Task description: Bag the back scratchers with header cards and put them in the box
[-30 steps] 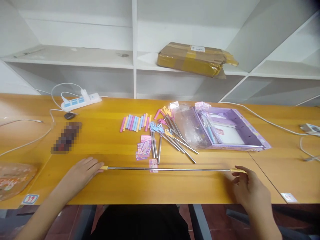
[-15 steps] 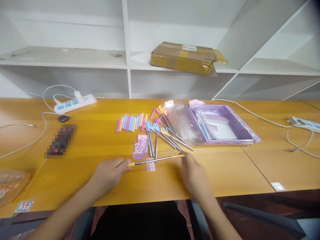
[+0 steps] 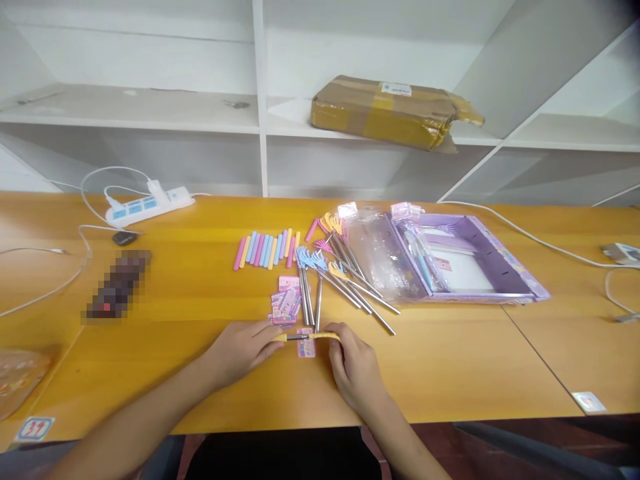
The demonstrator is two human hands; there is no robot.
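Observation:
Between my hands is a yellow telescopic back scratcher (image 3: 299, 337), its metal rod pushed in short. My left hand (image 3: 245, 350) is closed round its yellow handle, while my right hand (image 3: 356, 365) grips the yellow claw end, mostly hidden by the fingers. Just below the rod lies a small printed card (image 3: 307, 349), and a pile of similar cards (image 3: 287, 303) is behind it. Further back, several back scratchers with blue, yellow and pink claws and metal rods (image 3: 345, 288) lie in a heap. Left of them is a row of coloured handle sleeves (image 3: 265, 250).
An open purple box (image 3: 515, 273) holding plastic-wrapped items stands at the right, clear plastic bags (image 3: 373, 253) beside it. A power strip (image 3: 150, 205), cables and a blurred dark object (image 3: 119, 283) are at the left. On the shelf behind rests a taped carton (image 3: 385, 113).
The rod of the back scratcher has become much shorter as my right hand moved left toward my left hand. The view has shifted slightly.

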